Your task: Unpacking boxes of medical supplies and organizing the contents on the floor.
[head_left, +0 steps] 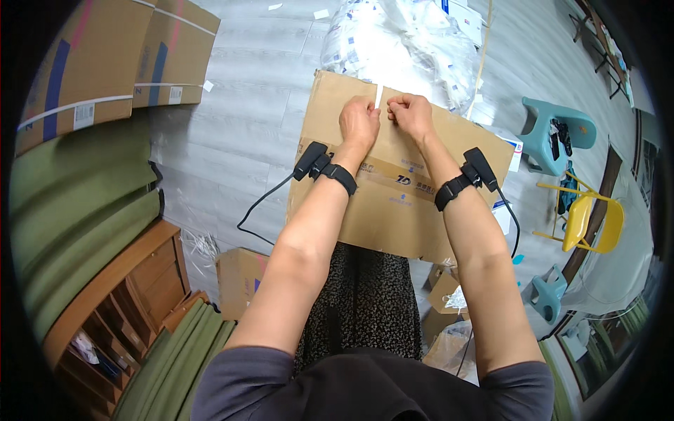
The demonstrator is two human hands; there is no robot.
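Observation:
A large brown cardboard box lies before me, with tape across its middle. A white packing strap comes over its far edge and runs down between my hands. My left hand rests on the far part of the box, its fingers pinched together at the strap. Just to the right, my right hand is closed, thumb against bent fingers, with a small gap to the strap. Whatever its fingertips hold, if anything, is too small to make out. Both wrists wear black straps with small cabled devices.
A large clear plastic bag of white items lies beyond the box. Strapped cartons sit on a green sofa at left, above a wooden cabinet. Blue stools and a yellow chair stand at right.

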